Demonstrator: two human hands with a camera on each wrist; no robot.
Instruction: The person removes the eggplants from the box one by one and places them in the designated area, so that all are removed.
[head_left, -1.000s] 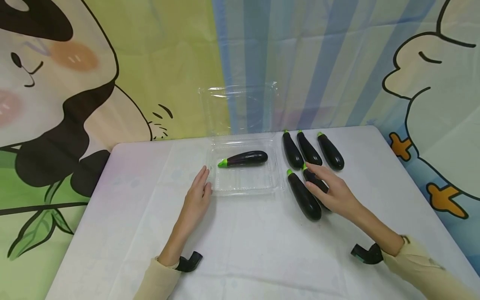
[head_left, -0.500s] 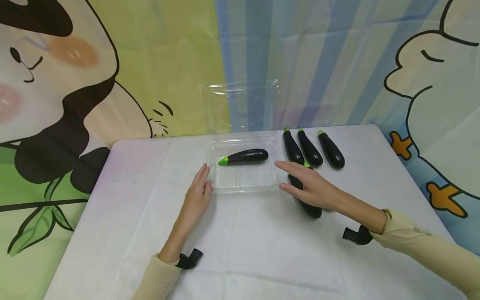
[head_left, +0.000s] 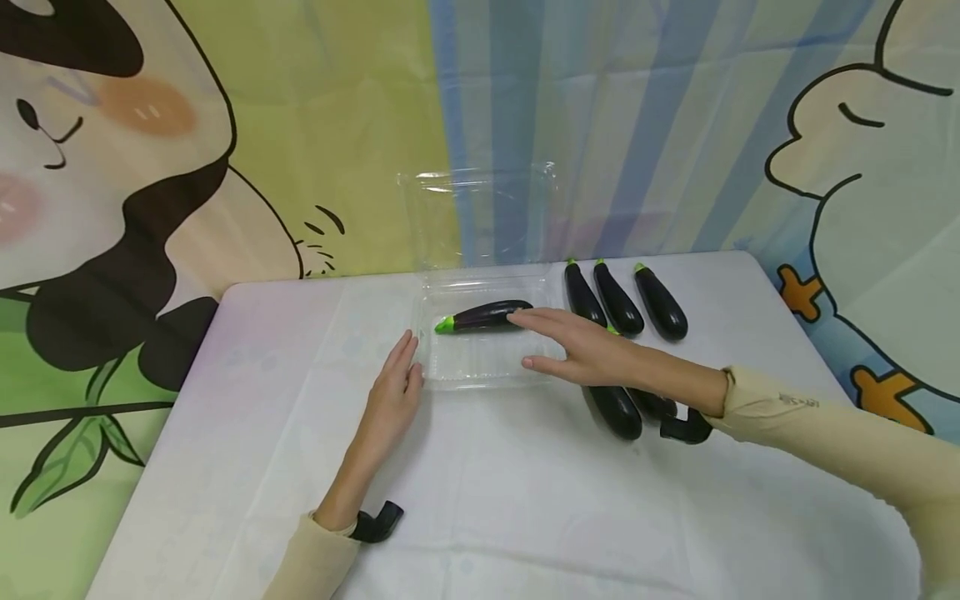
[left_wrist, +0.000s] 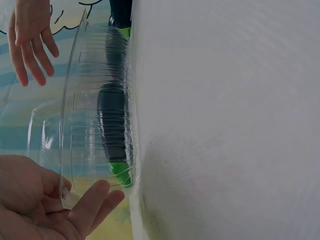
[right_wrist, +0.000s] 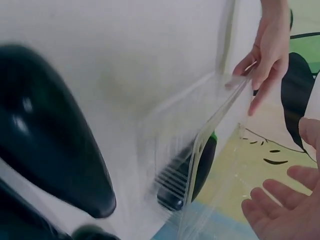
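A clear plastic clamshell box (head_left: 480,382) lies on the white table with its lid (head_left: 480,218) raised at the back. One dark eggplant (head_left: 483,317) with a green stem end lies sideways inside. My left hand (head_left: 392,387) holds the box's left rim, thumb on one side and fingers on the other, as the left wrist view shows. Above the right part of the box is my right hand (head_left: 581,346), fingers extended and holding nothing; in the right wrist view that hand (right_wrist: 287,200) appears apart from the box. From the head it overlaps the eggplant's thick end.
Several more eggplants (head_left: 660,302) lie right of the box, some partly covered by the right hand and forearm. Black wrist camera mounts (head_left: 378,522) stick out beside both wrists. A cartoon-printed cloth (head_left: 360,125) hangs right behind the table.
My right hand has moved left from the front eggplants to above the box's right side, still holding nothing. The left hand and the box have stayed in place.
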